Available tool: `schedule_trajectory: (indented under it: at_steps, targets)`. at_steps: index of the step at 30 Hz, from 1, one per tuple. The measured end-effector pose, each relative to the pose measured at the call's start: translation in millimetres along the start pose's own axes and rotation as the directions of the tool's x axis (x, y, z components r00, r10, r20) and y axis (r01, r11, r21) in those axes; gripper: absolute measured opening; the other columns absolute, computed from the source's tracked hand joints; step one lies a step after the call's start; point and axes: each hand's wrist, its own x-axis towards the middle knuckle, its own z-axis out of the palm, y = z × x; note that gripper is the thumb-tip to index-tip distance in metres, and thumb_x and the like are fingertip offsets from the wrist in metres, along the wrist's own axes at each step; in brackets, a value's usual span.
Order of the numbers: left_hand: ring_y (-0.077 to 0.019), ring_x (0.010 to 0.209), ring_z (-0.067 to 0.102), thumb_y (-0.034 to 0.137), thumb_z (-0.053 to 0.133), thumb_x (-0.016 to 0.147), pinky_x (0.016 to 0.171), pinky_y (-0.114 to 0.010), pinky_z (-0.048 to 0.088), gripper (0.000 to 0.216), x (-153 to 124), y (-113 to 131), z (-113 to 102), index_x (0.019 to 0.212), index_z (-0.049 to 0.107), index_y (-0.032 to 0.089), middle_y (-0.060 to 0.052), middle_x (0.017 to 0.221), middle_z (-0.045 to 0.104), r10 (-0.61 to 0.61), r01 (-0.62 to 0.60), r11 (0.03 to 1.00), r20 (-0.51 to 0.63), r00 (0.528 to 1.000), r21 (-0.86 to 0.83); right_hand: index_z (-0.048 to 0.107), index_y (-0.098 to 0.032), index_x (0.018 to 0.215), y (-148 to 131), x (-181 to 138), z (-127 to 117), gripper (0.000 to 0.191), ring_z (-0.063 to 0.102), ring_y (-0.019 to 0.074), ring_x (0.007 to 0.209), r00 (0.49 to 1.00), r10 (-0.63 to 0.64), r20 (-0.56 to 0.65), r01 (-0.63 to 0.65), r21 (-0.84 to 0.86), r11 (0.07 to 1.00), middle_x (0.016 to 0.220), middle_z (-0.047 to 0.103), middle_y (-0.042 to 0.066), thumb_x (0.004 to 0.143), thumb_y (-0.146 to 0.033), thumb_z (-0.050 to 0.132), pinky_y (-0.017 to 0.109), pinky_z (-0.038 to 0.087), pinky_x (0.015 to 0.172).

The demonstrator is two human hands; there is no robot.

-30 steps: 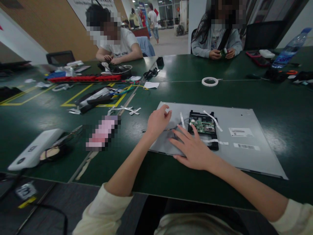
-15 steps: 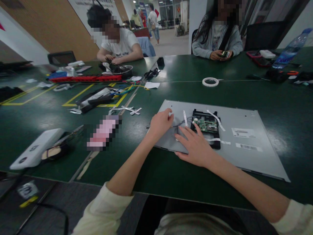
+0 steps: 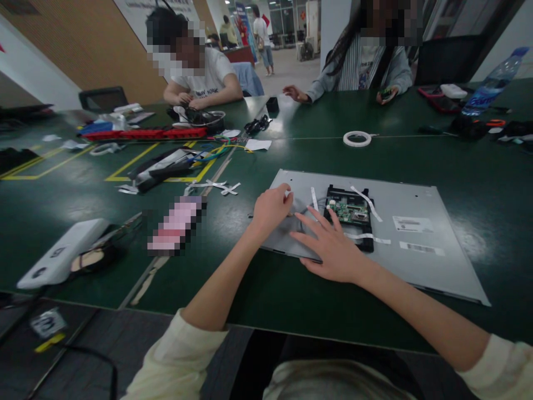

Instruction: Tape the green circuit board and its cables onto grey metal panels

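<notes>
A flat grey display panel (image 3: 410, 264) lies on the green table. Attached to it is a black bracket (image 3: 366, 244) carrying a green circuit board (image 3: 350, 211), with white tape strips (image 3: 366, 204) across the bracket. Dark cables (image 3: 307, 210) run from the board toward the left of the panel. My left hand (image 3: 272, 211) rests over the panel's left part, its fingers curled down near the cables' end; what they pinch, if anything, is hidden. With fingers spread, my right hand (image 3: 328, 244) lies over the panel's near edge, fingertips beside the cables and the board.
A phone (image 3: 175, 225), a white power bank (image 3: 62, 253) and tape scraps (image 3: 225, 187) lie to the left. Beyond the panel is a tape roll (image 3: 357, 139); a water bottle (image 3: 495, 83) stands far right. Two people sit across the table.
My right hand's fingers have shifted slightly left over the cables. My left hand stays nearly in place. Across the table, the person on the right has reached one hand out sideways.
</notes>
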Motion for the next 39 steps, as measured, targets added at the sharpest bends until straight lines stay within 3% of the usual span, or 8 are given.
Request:
schedule_trajectory:
  at_steps: [7,12,18,30,39]
  targets:
    - [-0.0192,0.076,0.064,0.033,0.042,0.091,0.067,-0.028,0.044,0.026,-1,-1,0,0.108,0.057,0.019,-0.006,0.082,0.069,0.0,0.0,1.0,-0.016,1.0,-0.004,0.041,-0.026,0.136,4,1,3,0.049,0.0,0.0309,0.14,0.996,0.089,-0.007,-0.089,-0.039,0.995,0.153,0.013,0.006,0.089,-0.04,0.041,0.06,0.009,0.108]
    - [-0.019,0.079,0.063,0.028,0.043,0.09,0.07,-0.028,0.045,0.023,0,-4,2,0.105,0.057,0.018,-0.006,0.086,0.068,0.013,-0.016,0.999,-0.064,0.998,-0.032,0.042,-0.024,0.135,31,6,9,0.047,0.001,0.032,0.14,0.963,0.263,-0.055,-0.267,-0.095,0.959,0.152,0.014,0.008,0.092,-0.04,0.036,0.062,0.011,0.107]
    - [-0.0192,0.09,0.06,0.023,0.045,0.088,0.08,-0.031,0.046,0.022,3,-9,5,0.106,0.054,0.017,-0.007,0.094,0.064,0.065,-0.083,0.992,-0.182,0.981,-0.093,0.046,-0.023,0.131,76,-1,8,0.047,0.005,0.0354,0.138,0.879,0.466,-0.105,-0.477,-0.165,0.863,0.15,0.019,0.011,0.092,-0.044,0.034,0.066,0.013,0.102]
    - [-0.0193,0.086,0.061,0.026,0.044,0.089,0.075,-0.03,0.046,0.021,0,-7,4,0.106,0.053,0.018,-0.006,0.092,0.065,0.087,-0.097,0.991,-0.105,0.991,-0.096,0.045,-0.021,0.131,138,-31,5,0.048,0.007,0.0385,0.136,0.723,0.668,-0.177,-0.691,-0.2,0.695,0.148,0.02,0.014,0.092,-0.046,0.032,0.07,0.015,0.097]
    - [-0.0195,0.089,0.061,0.027,0.044,0.09,0.075,-0.03,0.046,0.023,-1,-1,-1,0.108,0.053,0.018,-0.007,0.095,0.065,0.043,-0.046,0.995,-0.035,0.998,-0.093,0.048,-0.018,0.129,191,-75,-5,0.052,0.006,0.0397,0.134,0.513,0.799,-0.313,-0.856,-0.25,0.452,0.144,0.022,0.018,0.093,-0.047,0.024,0.071,0.009,0.094]
